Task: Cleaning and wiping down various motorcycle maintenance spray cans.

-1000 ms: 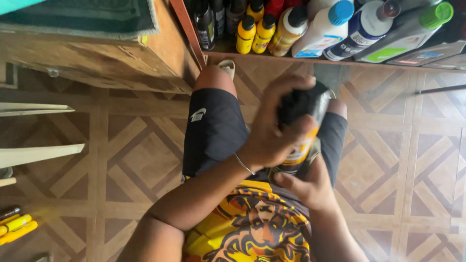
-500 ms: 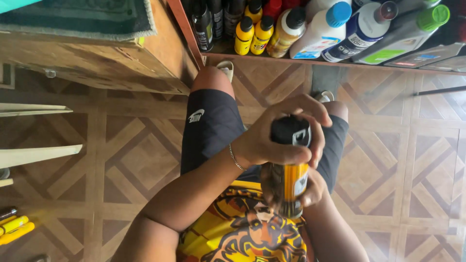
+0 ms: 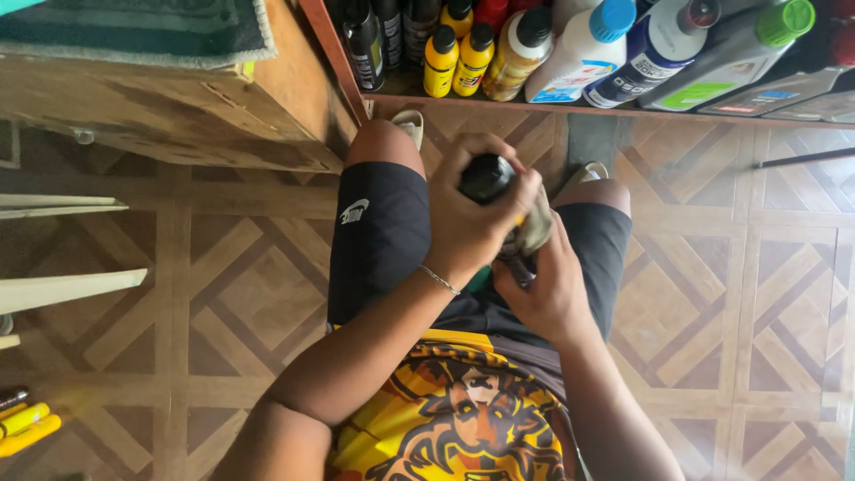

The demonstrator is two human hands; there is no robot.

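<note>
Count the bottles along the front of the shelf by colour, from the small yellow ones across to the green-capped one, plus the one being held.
Small yellow bottles, black caps: 2
Amber bottle, black cap: 1
White bottle, blue cap: 1
Blue-and-white bottle, red cap: 1
Grey bottle, green cap: 1
Held black-capped bottle: 1
Total: 7

black shorts (image 3: 378, 240), yellow bottles (image 3: 456, 61), diamond-patterned floor (image 3: 240, 294)

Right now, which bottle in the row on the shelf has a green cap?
The grey bottle near the row's right end; its cap is bright green, while the white bottle beside it has a blue cap.
</note>
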